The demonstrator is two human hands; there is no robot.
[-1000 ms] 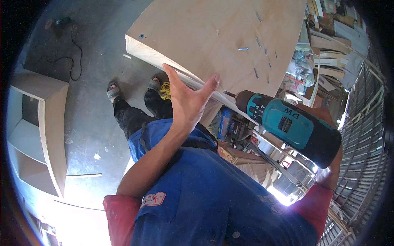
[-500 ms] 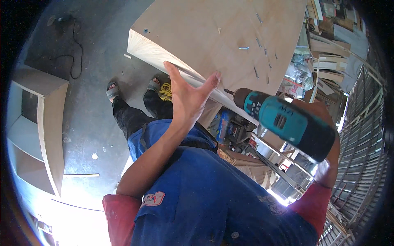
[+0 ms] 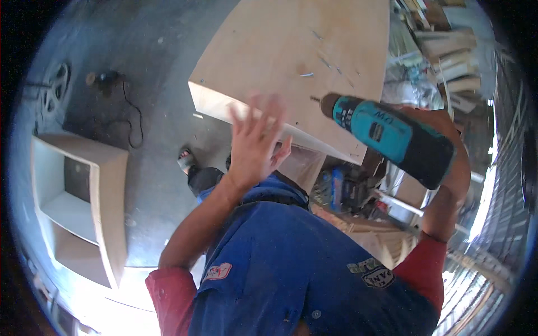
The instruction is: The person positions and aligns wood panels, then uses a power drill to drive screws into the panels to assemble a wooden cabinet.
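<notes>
A teal and black cordless drill (image 3: 386, 131) is in my right hand (image 3: 440, 126), which wraps round its grip, mostly hidden behind the tool. Its bit points left, over the near part of a pale wooden panel (image 3: 286, 45) that forms the top of a box-like piece. Several loose screws (image 3: 307, 74) lie on that panel. My left hand (image 3: 252, 145) is raised by the panel's near edge, fingers spread and smeared by motion, holding nothing visible. Whether it touches the edge I cannot tell.
On the floor at left stands an open wooden shelf unit (image 3: 112, 196). Beyond it lies a corded power tool (image 3: 106, 79) with its black cable (image 3: 134, 120). Dark equipment (image 3: 358, 187) sits below the panel's right end. Wood offcuts (image 3: 459, 67) and plastic bags (image 3: 412, 92) crowd the right side.
My left hand has left the panel's edge grip and its fingers have spread upward. The drill's bit has moved from the panel's edge to above its surface. The view has shifted.
</notes>
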